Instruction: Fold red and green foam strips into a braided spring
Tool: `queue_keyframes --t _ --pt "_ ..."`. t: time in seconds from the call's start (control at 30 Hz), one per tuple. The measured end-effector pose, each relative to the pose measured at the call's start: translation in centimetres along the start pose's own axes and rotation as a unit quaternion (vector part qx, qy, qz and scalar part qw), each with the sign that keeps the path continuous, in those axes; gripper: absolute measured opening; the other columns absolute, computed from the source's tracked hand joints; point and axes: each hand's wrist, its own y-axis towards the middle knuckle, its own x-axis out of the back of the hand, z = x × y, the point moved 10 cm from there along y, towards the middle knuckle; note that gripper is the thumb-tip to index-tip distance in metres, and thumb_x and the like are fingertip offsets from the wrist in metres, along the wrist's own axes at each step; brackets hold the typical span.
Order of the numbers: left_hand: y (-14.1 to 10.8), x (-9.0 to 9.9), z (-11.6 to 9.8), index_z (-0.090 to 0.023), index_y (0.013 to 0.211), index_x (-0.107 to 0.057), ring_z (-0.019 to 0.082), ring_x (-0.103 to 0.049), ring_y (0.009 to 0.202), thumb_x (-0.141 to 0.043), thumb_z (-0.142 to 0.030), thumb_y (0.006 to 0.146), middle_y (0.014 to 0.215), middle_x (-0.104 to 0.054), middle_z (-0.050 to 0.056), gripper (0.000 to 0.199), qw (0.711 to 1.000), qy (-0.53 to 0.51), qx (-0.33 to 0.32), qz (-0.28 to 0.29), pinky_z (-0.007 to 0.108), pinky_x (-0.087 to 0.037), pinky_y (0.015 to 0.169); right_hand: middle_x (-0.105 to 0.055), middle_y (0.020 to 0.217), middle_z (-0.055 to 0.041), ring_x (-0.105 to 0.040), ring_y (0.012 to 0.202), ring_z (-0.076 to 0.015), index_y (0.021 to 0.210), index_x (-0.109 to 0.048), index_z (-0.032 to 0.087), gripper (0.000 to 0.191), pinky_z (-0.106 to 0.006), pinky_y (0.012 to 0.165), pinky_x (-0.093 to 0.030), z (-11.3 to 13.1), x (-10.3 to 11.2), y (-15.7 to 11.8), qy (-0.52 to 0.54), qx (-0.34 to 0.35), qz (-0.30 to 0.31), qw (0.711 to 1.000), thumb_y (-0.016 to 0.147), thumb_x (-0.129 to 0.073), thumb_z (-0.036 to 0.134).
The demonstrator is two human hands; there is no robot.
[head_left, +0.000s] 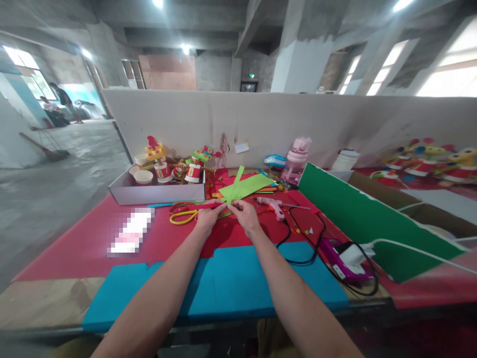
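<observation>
In the head view, my left hand [209, 217] and my right hand [244, 215] meet over the red-covered table, fingertips pinched together. Between them they hold a light green paper strip [236, 183], which sticks up and away from me. Its lower end is partly hidden by my fingers. Just behind it lies a wider green paper sheet [251, 185]. Scissors with yellow handles [182, 217] rest beside my left hand. To the right of my right hand is a pink hot glue gun [275, 206], its black cord trailing toward me.
A white box [158, 194] with paper-cup figures stands at the left back. On the right are a green-sided box [357, 219] and a purple power strip [346, 263] with cords. Blue sheets [231, 278] cover the near edge; a grey partition [179, 119] rises behind.
</observation>
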Motion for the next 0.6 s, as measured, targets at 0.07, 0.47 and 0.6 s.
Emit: queue_keyframes --t 0.07,0.47,0.6 --pt "0.0 0.2 -0.1 -0.016 0.070 -0.067 0.011 -0.049 0.053 -0.076 -0.031 0.061 0.055 -0.058 -0.001 0.020 1.000 0.014 -0.003 -0.007 0.024 -0.038 0.054 -0.069 0.072 -0.0037 -0.062 0.069 -0.0182 0.072 -0.064 0.018 0.029 -0.028 0.066 -0.049 -0.1 -0.1 0.0 0.003 -0.002 0.003 1.000 0.066 -0.068 0.046" --pt "0.8 -0.5 0.7 -0.015 0.061 -0.055 0.009 -0.049 0.048 -0.076 -0.042 0.061 0.051 -0.055 -0.002 0.034 0.999 -0.034 -0.003 0.038 0.022 -0.039 0.051 -0.063 0.066 -0.0007 -0.057 0.062 -0.0152 0.070 -0.061 0.018 0.030 -0.026 0.059 -0.045 0.4 -0.3 -0.3 0.034 -0.015 -0.005 0.999 0.067 -0.068 0.047" --pt "0.8 -0.4 0.9 -0.015 0.061 -0.056 0.009 -0.049 0.048 -0.076 -0.041 0.061 0.051 -0.055 -0.002 0.033 0.999 -0.012 -0.005 0.036 0.023 -0.038 0.051 -0.062 0.064 0.0003 -0.057 0.060 -0.0150 0.069 -0.059 0.019 0.033 -0.026 0.058 -0.046 -0.5 -0.6 -0.3 0.068 -0.042 0.003 0.997 0.066 -0.068 0.050"
